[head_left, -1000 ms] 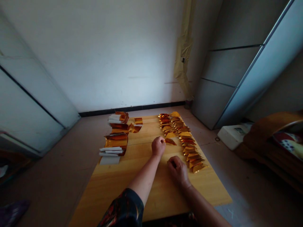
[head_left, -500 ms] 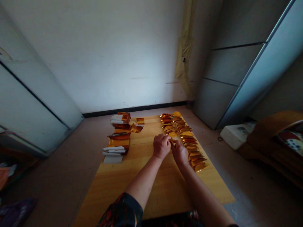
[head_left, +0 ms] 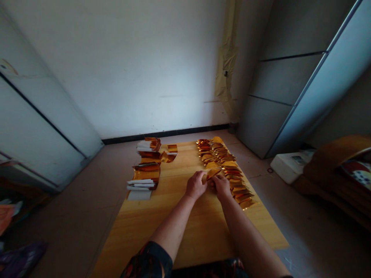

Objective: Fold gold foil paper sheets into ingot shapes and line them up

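Observation:
A piece of folded gold foil paper is held between my two hands above the wooden table. My left hand pinches its left side, fingers curled. My right hand grips its lower right side, close beside the rows of folded gold foil pieces on the table's right. On the left lie stacks of gold foil sheets, some with their white backs showing. A loose gold foil sheet rests just right of those stacks.
The wooden table stands before a white wall. To the right are a grey cabinet, a white box and a wooden armrest. A purple bag-like thing is on the floor at left.
Both hands have lowered slightly toward me. The foil piece between them, mostly hidden by the fingers before, now shows a broad gold face above them.

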`<action>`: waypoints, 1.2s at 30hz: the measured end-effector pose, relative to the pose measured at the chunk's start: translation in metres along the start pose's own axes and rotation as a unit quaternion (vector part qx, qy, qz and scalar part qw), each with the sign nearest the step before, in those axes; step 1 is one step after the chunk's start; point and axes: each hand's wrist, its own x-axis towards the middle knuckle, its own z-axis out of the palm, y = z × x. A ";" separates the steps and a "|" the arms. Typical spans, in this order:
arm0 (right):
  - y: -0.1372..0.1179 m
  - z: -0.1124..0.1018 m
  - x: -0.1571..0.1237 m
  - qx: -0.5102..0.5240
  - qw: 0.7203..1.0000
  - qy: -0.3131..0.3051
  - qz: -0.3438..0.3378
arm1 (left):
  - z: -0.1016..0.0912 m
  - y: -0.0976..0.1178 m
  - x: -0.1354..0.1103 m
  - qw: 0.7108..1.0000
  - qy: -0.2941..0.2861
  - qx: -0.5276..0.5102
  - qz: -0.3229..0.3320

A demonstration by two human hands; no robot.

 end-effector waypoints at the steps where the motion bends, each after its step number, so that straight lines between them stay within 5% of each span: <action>1: 0.000 0.001 -0.001 0.016 1.000 -0.006 0.010 | 0.002 -0.001 0.000 1.000 -0.011 -0.005 -0.017; 7: -0.006 0.002 -0.006 0.029 0.998 -0.037 0.050 | 0.011 -0.003 0.005 0.998 -0.020 -0.029 -0.053; 11: -0.004 -0.006 -0.026 -0.057 0.990 -0.102 0.082 | 0.016 -0.008 0.011 0.999 -0.001 0.014 -0.048; 20: 0.017 -0.020 -0.067 -0.135 0.983 -0.103 -0.063 | 0.029 -0.008 0.026 0.995 -0.014 0.086 -0.038; 36: 0.016 -0.020 -0.072 -0.156 0.978 -0.101 -0.099 | 0.038 -0.006 0.034 0.993 -0.007 0.116 -0.025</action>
